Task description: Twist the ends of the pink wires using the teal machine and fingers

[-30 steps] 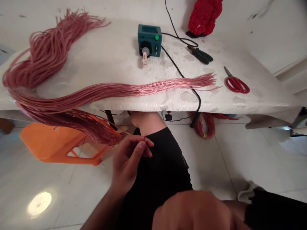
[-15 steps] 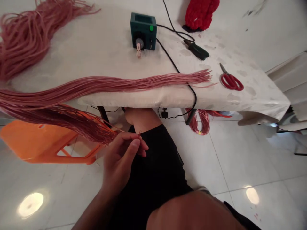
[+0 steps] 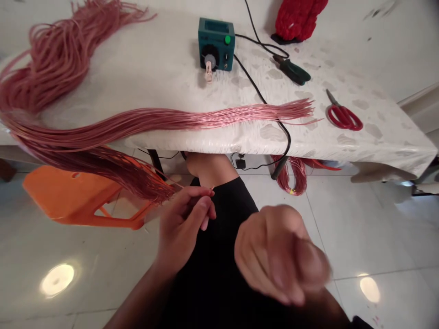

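Observation:
Over my lap, my left hand is closed in a pinch, thumb against index finger. A thin pinkish-red strand runs into it, and its short tip shows above the fingertips. That strand comes from the hanging end of a long bundle of pink strands, which bends off the left side of the table and lies along its front edge. My right hand is raised close to the camera, right of the left hand and apart from it. Its fingers are curled, thumb near index finger, blurred by motion; whatever is between them cannot be made out.
On the table stand a small green motor box with a clip on its shaft, pliers, red-handled scissors and a red fuzzy bundle. A black cable passes over the edge. An orange stool and wire coil are below.
My right hand has come up from the bottom edge and stands beside the left, fingers curled. My left hand keeps its pinch on the strand. The view has shifted slightly left.

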Demonstrator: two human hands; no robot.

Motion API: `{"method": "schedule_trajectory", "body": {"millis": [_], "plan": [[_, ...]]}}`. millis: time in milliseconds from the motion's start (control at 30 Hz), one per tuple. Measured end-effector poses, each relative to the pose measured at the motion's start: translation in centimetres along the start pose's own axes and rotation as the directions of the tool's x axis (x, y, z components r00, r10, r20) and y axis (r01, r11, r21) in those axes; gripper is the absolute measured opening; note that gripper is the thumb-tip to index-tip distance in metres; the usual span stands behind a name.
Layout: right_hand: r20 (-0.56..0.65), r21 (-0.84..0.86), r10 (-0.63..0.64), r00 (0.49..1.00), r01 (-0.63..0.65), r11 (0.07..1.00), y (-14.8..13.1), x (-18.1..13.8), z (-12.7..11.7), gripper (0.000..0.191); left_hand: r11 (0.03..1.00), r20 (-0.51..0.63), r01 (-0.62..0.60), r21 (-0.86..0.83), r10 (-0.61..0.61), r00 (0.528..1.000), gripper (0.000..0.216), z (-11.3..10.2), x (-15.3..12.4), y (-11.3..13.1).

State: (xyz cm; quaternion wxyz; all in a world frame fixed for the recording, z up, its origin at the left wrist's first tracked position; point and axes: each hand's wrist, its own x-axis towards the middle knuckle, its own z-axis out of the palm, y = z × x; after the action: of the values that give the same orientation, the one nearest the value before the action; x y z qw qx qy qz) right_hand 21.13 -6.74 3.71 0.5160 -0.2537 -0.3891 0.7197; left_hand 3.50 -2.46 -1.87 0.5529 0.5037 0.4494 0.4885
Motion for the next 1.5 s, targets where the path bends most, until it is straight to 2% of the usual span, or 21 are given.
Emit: {"method": "schedule_trajectory", "body": {"millis": [33,67,133,200,300,433,567,833,1067,1267,1500], "plan": [[0.002,0.076,-0.074,0.997,0.074,0.994,0.8,0.9,-0.3,0.038,1.0,0.003,-0.011,0.027,0.011,1.0,0.008,0.0,0.0,0.1],[-0.048,0.126,-0.122,0.991,0.127,0.984,1.6,1.7,-0.6,0.039,0.999,0.007,-0.02,0.048,0.02,1.0,0.008,0.0,0.0,0.3],[-0.173,0.156,-0.119,0.978,0.146,0.977,3.0,2.8,-1.4,0.048,0.997,0.014,-0.034,0.069,0.033,0.999,0.008,0.1,0.1,0.6],[-0.282,0.087,-0.092,0.955,0.121,0.989,4.1,3.4,-2.3,0.054,0.994,0.002,-0.047,0.097,0.047,0.999,0.007,0.2,0.1,0.9],[-0.357,-0.164,-0.142,0.923,0.087,0.983,4.9,3.6,-3.3,0.049,0.982,-0.033,-0.097,0.162,0.104,0.994,0.006,0.3,0.2,1.2],[-0.31,-0.485,-0.198,0.93,0.025,0.874,4.8,3.5,-3.3,0.022,0.974,-0.038,-0.127,0.188,0.137,0.99,0.009,0.4,0.1,1.3],[-0.209,-0.611,-0.224,0.952,0.052,0.79,4.4,3.6,-2.9,0.009,0.969,-0.023,-0.131,0.211,0.139,0.99,0.015,0.5,0.0,1.2],[-0.205,-0.667,-0.299,0.932,0.091,0.74,4.3,3.6,-2.7,0.006,0.946,-0.04,-0.142,0.29,0.161,0.986,0.014,0.4,-0.1,1.0],[-0.211,-0.729,-0.337,0.917,0.082,0.679,3.9,3.5,-2.4,0.003,0.916,-0.036,-0.199,0.348,0.225,0.974,0.009,0.2,-0.3,0.3],[-0.203,-0.759,-0.348,0.915,0.078,0.647,3.8,3.3,-2.4,0.003,0.849,0.001,-0.295,0.439,0.328,0.945,0.009,0.2,-0.2,0.2],[-0.199,-0.785,-0.344,0.918,0.06,0.616,3.6,3.4,-2.2,0.004,0.782,0.042,-0.349,0.517,0.383,0.923,0.009,0.2,-0.3,0.1]]}}
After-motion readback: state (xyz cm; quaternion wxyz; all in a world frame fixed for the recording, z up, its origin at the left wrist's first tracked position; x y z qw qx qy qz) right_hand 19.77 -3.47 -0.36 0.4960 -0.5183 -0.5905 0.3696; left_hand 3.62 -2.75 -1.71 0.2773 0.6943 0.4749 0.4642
